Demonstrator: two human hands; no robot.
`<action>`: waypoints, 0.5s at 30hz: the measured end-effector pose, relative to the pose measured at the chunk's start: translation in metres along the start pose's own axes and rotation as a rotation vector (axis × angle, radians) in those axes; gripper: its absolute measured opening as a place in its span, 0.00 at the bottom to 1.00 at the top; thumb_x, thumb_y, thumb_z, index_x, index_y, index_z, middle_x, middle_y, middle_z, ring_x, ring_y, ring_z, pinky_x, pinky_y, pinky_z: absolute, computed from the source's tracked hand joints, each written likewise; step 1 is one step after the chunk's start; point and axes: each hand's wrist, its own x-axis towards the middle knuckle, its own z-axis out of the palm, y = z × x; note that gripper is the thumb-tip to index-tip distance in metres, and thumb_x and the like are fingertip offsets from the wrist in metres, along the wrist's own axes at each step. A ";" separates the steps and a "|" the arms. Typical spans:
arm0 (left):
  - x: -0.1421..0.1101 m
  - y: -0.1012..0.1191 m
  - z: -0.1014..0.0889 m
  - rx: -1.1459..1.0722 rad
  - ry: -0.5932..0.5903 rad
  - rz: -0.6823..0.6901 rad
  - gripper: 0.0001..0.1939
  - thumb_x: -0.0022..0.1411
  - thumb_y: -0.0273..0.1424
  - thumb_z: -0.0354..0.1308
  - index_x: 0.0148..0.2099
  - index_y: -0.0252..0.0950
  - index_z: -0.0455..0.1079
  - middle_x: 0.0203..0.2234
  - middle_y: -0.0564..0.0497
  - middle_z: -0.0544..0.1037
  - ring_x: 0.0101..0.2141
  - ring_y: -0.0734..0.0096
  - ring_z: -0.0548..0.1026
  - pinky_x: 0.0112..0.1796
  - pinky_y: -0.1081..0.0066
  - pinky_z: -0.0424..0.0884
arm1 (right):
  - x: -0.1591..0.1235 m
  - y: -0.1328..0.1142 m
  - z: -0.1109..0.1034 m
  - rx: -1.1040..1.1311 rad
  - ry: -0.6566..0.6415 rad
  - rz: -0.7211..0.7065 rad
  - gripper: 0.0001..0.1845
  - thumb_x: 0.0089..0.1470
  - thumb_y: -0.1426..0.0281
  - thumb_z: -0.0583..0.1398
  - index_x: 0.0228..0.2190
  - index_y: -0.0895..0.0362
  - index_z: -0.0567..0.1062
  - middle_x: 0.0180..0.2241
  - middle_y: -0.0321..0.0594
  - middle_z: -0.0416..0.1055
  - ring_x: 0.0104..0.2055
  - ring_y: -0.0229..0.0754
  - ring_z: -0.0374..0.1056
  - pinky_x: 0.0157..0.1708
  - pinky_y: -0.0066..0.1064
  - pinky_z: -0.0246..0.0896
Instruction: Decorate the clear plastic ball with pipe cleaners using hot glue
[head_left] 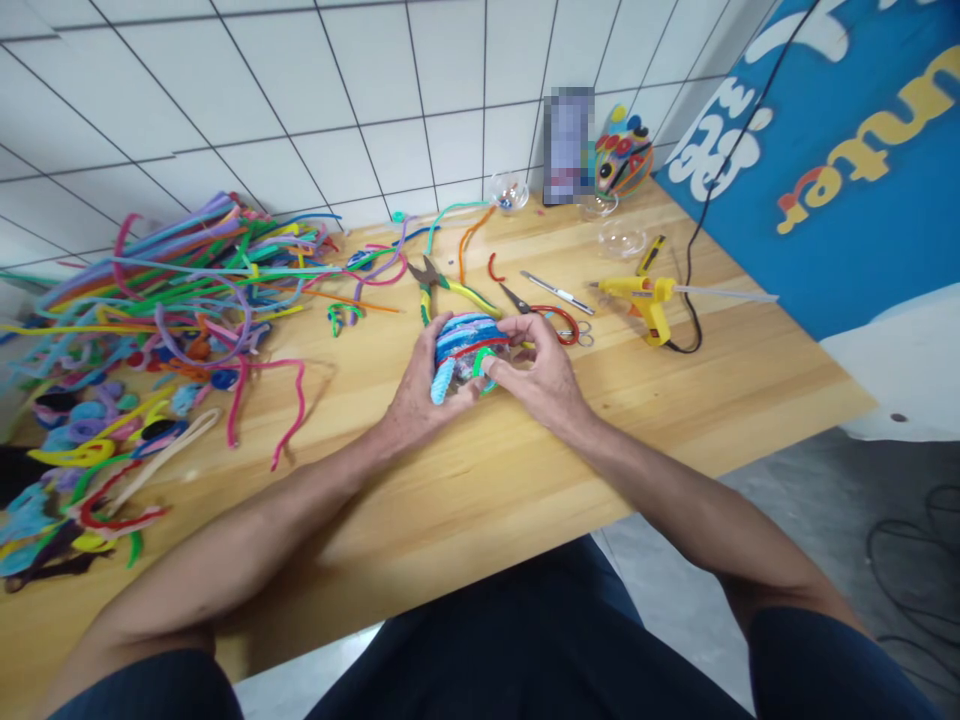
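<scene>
Between my two hands is a rounded ball (466, 338) wrapped in blue, purple and red pipe cleaners, with part of its lower surface uncovered. A light-blue fuzzy piece (443, 381) sticks out at its lower left. My left hand (426, 388) is wrapped around the ball's left side and underside. On the right, my right hand (541, 372) presses its thumb by a green pipe cleaner loop (482, 362) on the ball's front, fingers curled over the right edge. Just behind the ball lie pliers (457, 288) with yellow-green handles and red-handled scissors (551, 318).
A yellow glue gun (646, 300) with a cord lies at the right, near a craft knife (559, 291). Piled pipe cleaners (187, 270) cover the left side. Along the wall stand a phone (568, 148), a decorated ball (624, 155) and clear plastic domes (621, 240).
</scene>
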 end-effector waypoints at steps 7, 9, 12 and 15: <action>0.002 0.007 0.000 -0.016 0.003 -0.079 0.46 0.68 0.59 0.66 0.74 0.41 0.53 0.70 0.37 0.69 0.66 0.47 0.75 0.65 0.47 0.75 | 0.004 -0.001 -0.004 0.046 -0.025 0.033 0.22 0.49 0.61 0.71 0.46 0.50 0.74 0.51 0.42 0.78 0.50 0.48 0.73 0.53 0.45 0.73; 0.002 0.009 0.000 -0.010 0.011 -0.070 0.45 0.68 0.58 0.66 0.74 0.41 0.53 0.69 0.37 0.69 0.66 0.47 0.75 0.65 0.48 0.75 | 0.005 -0.002 -0.007 0.081 -0.063 0.050 0.20 0.51 0.59 0.69 0.45 0.50 0.75 0.49 0.41 0.78 0.50 0.48 0.73 0.52 0.45 0.72; 0.001 0.010 0.000 -0.009 0.019 -0.058 0.44 0.68 0.56 0.67 0.73 0.41 0.54 0.69 0.38 0.70 0.65 0.48 0.75 0.65 0.49 0.76 | 0.007 -0.003 -0.011 0.099 -0.095 0.055 0.17 0.54 0.59 0.67 0.44 0.50 0.75 0.48 0.41 0.79 0.51 0.49 0.74 0.53 0.46 0.72; 0.001 0.010 0.000 -0.011 0.022 -0.065 0.44 0.68 0.56 0.67 0.73 0.41 0.54 0.69 0.38 0.70 0.65 0.48 0.76 0.64 0.49 0.77 | 0.007 -0.004 -0.010 0.062 -0.076 0.021 0.18 0.51 0.61 0.68 0.44 0.50 0.75 0.48 0.41 0.79 0.51 0.49 0.74 0.56 0.47 0.71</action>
